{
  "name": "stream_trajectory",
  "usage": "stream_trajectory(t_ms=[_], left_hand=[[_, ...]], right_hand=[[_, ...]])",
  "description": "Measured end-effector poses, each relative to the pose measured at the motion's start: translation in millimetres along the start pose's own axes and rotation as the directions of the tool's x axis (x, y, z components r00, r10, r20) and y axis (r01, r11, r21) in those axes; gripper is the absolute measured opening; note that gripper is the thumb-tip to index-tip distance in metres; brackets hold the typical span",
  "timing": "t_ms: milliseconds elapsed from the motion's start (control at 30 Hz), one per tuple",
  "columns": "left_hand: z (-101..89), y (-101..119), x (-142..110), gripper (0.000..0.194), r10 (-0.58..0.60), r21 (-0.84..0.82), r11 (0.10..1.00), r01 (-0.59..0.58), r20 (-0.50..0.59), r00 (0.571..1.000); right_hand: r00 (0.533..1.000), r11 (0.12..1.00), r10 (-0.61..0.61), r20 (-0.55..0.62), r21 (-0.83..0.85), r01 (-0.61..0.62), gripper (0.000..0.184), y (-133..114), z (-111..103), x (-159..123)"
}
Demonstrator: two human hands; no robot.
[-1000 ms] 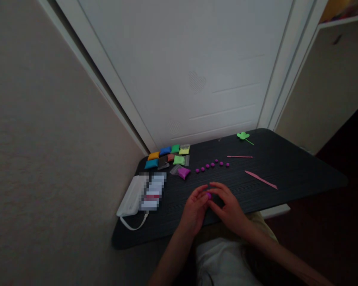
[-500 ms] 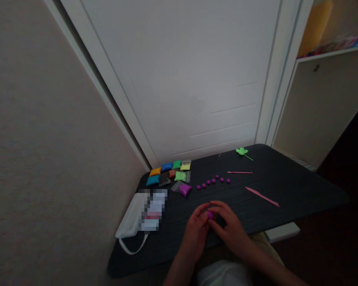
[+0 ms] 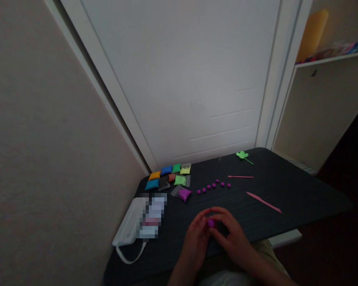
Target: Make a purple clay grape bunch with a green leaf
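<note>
Small round purple clay ball (image 3: 211, 223) gripped between fingers of left hand (image 3: 197, 234) and right hand (image 3: 229, 231), above black wood-grain table (image 3: 286, 198).

We are holding a smooth, round purple clay ball (image 3: 211, 223) at the fingertips of our right hand (image 3: 235, 238), with our left hand (image 3: 195, 242) cupping close at its left; it is sitting above the near part of the table. Farther off, seven small purple clay balls (image 3: 214, 185) are lying apart in a bent row, rising away to the right, then turning nearer. Left of them, a purple clay packet (image 3: 185, 194) is lying flat, its clear end pointing left.
</note>
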State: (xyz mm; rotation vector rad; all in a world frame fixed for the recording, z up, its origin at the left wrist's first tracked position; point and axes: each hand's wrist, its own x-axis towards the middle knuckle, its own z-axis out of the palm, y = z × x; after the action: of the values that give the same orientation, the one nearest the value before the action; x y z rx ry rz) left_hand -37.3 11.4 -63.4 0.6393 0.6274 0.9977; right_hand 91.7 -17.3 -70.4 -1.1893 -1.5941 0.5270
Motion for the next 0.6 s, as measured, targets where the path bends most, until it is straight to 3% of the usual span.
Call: stream_trajectory(t_ms=[333,600], left_hand=[[-7.7,-2.5,8.3,0.027,-0.096,-0.052,0.994,0.093,-0.060,0.994],[-1.2,-2.9,4.1,0.028,-0.009,-0.037,0.999,0.008,-0.020,1.000]], right_hand=[[0.999,1.000,0.029,0.040,0.003,-0.030,0.029,7.7,-0.5,2.2],[0.999,0.999,0.002,0.038,0.033,-0.004,0.029,4.5,-1.3,1.2]])
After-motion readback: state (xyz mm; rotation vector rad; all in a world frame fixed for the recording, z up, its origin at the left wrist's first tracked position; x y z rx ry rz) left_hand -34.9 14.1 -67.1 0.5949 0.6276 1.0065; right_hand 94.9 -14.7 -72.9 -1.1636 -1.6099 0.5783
